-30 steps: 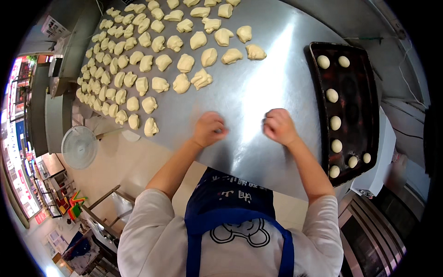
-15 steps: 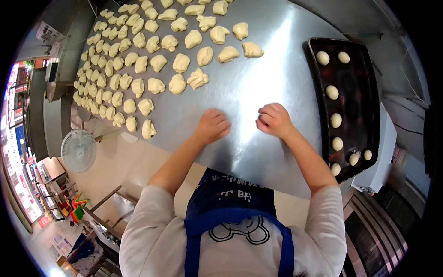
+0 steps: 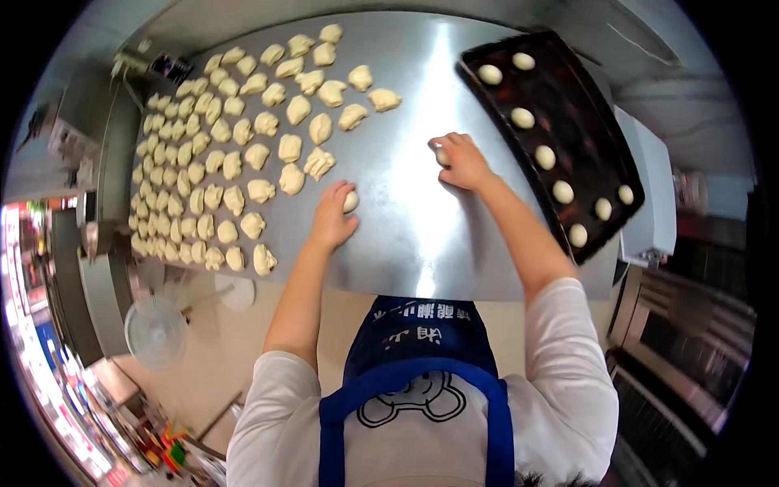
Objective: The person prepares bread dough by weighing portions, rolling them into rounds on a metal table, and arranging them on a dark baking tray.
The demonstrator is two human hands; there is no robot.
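My left hand point(image 3: 331, 217) curls its fingers and thumb around a smooth round dough ball point(image 3: 350, 201) low over the steel table. My right hand point(image 3: 464, 162), farther from my body, holds a second dough ball point(image 3: 441, 156), partly covered by its fingers. Left of my hands lie many rough-cut dough pieces point(image 3: 290, 148) in uneven rows. The closest to my left hand is a wrinkled dough piece point(image 3: 319, 163). To the right, a dark baking tray point(image 3: 604, 146) carries several smooth dough balls point(image 3: 545, 157), spaced along its left side and near end.
The steel table point(image 3: 389, 243) spans the space in front of me, its near edge just beyond my apron point(image 3: 418, 341). A pale box-like unit point(image 3: 649, 191) stands right of the tray. A white fan point(image 3: 156, 331) is on the left, below table level.
My hands have moved apart, the left one leftward. The curled fingers have loosened, and a dough ball now shows in each hand. The view has turned, shifting the tray up and left.
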